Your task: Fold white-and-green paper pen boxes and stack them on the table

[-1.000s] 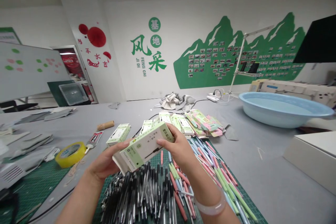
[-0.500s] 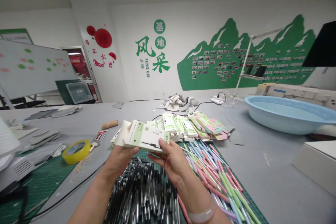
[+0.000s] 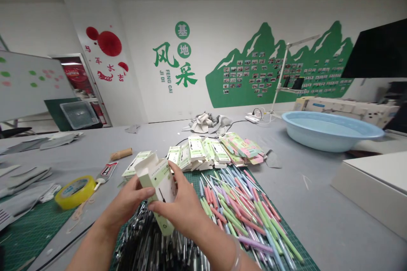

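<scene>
A small white and light-green carton (image 3: 162, 184) with a pen printed on it is held between both hands, its top flaps standing open. My left hand (image 3: 133, 197) grips its left side, thumb across the front. On the right side, my right hand (image 3: 182, 201) has its fingers around the carton. The carton stands tilted above a heap of black and clear pens (image 3: 152, 245). To the right of the pens lies a pile of pink, green, blue and purple pens (image 3: 241, 216). Behind my hands are several similar cartons (image 3: 197, 150).
A yellow tape roll (image 3: 75, 192), a glue tube (image 3: 106, 173) and a wooden piece (image 3: 121, 153) lie on the left. A blue basin (image 3: 330, 133) and a white box (image 3: 375, 190) stand on the right. Grey cloth scraps (image 3: 211, 123) lie at the back.
The carton has turned from lying nearly flat to standing tilted upright, open end up. My right hand has shifted to its side. The view has swung slightly to the right.
</scene>
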Tool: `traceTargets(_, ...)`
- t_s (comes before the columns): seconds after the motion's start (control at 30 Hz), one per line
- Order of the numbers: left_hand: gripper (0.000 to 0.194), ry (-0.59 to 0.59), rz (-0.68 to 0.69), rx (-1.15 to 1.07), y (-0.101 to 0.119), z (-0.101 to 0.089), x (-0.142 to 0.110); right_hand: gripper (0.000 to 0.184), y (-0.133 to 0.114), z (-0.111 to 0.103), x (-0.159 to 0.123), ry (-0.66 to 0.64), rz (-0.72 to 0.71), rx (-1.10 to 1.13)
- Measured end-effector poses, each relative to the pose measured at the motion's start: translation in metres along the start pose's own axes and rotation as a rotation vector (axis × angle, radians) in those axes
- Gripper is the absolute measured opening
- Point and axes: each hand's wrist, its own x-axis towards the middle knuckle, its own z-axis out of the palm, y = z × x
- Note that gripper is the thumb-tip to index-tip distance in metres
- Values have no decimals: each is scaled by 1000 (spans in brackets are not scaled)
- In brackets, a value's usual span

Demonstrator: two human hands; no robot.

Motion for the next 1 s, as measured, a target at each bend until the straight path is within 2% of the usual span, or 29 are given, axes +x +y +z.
traceTargets(0.13, 90, -38, 7, -12, 4, -3, -2, 108, -2, 2, -4, -16, 17, -41)
traceTargets(0.27, 71, -24, 17, -176, 8, 2, -2, 111, -3, 6, -5, 17, 15, -107)
traceTargets(0.4, 58, -30, -8, -225, 10, 9, -3, 116, -1, 7, -5, 45, -23, -159)
traceTargets(0.67, 66, -149, 51, -229, 18, 20, -6, 110, 2, 1, -4, 62, -67, -303)
traceTargets(0.8, 68, -132, 66, -174, 17, 21, -4, 109, 3, 0, -3, 59, -53, -348)
traceTargets(0.9, 70, -80, -2, 14, 13, 21, -5, 94, 4, 2, -2, 130, -23, -380)
traceTargets(1.0, 54, -137, -164, 212, 13, 22, -7, 67, 7, 3, -1, 228, -2, -423)
